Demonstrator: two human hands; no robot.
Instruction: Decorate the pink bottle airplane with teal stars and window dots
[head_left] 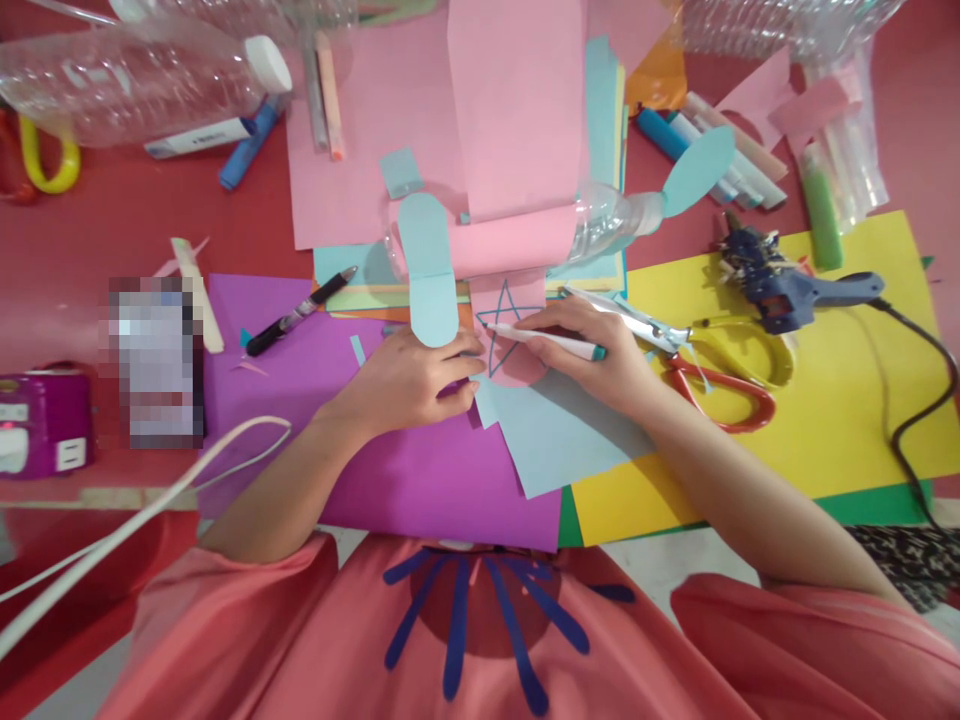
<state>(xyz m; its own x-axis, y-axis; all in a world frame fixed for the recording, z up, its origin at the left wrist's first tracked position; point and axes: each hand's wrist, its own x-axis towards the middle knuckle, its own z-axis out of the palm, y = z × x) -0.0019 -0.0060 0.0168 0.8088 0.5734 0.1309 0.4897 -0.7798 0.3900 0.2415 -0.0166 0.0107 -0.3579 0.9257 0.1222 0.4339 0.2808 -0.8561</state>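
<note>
Pink round-ended paper piece (pixel 525 372) lies between hands, its blue-drawn star (pixel 504 312) left of right fingertips. Right hand (pixel 606 352), nearer the butt, pinches slim white teal-ended marker (pixel 574 344), axis near-crosswise, tip leftward. Left hand's (pixel 409 378) fingers slightly parted; grip unclear.

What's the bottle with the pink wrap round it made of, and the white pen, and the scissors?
Bottle: probably plastic; it's clear, with shiny highlights.
Pink wrap: likely paper, flat-coloured and matte.
White pen: perhaps smooth plastic; its barrel is plain and opaque.
Scissors: blades look like shiny grey metal; the bright red and yellow handles are probably plastic.
</note>
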